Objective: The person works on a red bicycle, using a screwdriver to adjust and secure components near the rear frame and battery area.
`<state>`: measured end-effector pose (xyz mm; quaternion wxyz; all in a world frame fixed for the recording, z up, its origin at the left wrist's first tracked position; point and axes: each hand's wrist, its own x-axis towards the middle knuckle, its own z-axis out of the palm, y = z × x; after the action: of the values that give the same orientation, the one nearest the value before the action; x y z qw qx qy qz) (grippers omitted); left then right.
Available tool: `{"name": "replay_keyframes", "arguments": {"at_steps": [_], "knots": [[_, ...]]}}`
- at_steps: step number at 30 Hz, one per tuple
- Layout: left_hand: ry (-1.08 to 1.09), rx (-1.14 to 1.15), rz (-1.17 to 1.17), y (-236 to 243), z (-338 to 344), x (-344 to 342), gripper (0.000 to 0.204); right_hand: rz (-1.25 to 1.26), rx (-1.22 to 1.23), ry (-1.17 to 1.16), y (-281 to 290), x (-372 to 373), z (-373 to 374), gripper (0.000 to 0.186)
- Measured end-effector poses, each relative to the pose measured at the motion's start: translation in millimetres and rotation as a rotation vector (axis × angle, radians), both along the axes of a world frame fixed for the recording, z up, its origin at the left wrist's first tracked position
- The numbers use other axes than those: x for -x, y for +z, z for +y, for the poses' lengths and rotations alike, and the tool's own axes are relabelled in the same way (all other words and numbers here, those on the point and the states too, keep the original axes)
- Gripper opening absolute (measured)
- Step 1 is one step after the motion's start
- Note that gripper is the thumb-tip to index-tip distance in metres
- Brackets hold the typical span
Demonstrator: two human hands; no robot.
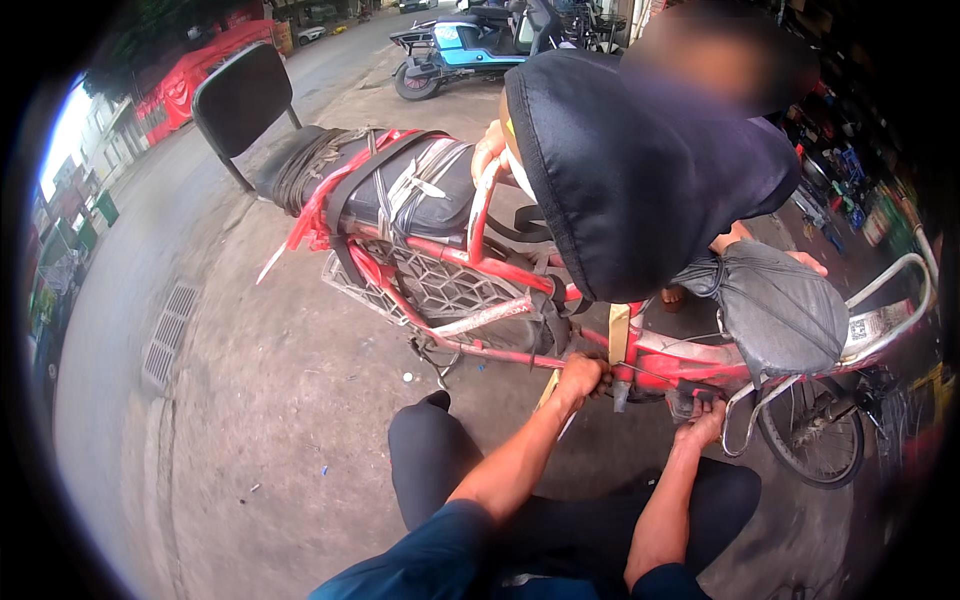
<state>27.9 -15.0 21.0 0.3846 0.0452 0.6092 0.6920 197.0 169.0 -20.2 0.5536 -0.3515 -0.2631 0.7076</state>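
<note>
A red bicycle (655, 355) stands in front of me, its paint worn. My left hand (582, 378) is closed at the lower part of its frame, beside an upright tan strip (619, 335); what its fingers grip is hidden. Just right of there, my right hand (705, 420) has its fingers curled round a dark block with a red patch (688, 398), against the underside of the frame. A thin rod or wire (650, 376) runs between the two hands. The spoked wheel (815, 435) is to the right of my right hand.
Across the bicycle a person in a dark top (660, 150) leans over it, one hand (488, 150) on the frame. A strapped padded seat (400, 185) with a backrest (243, 100) extends left. Behind stand a blue scooter (480, 45) and cluttered tools (850, 170). A drain grate (170, 335) lies left.
</note>
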Motion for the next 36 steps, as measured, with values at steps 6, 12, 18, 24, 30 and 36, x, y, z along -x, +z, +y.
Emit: {"name": "replay_keyframes", "arguments": {"at_steps": [6,12,18,24,30,36], "knots": [[0.015,-0.002,0.028,-2,4,-3,0.012,-0.24,0.027,-0.08,21,4,-8,0.049],[-0.039,0.047,0.055,4,3,1,0.015,-0.091,-0.015,-0.064,1,2,2,0.038],[0.027,0.012,0.045,6,0,-6,0.013,-0.194,0.013,-0.112,17,7,-7,0.038],[0.031,0.014,0.038,7,3,-15,0.014,-0.246,0.019,-0.048,-3,-8,5,0.044],[0.006,-0.04,0.055,-9,5,-1,0.013,-0.18,0.029,-0.12,21,9,-10,0.046],[-0.008,-0.028,0.04,-6,3,6,0.015,-0.262,0.064,-0.137,29,20,-15,0.029]]}}
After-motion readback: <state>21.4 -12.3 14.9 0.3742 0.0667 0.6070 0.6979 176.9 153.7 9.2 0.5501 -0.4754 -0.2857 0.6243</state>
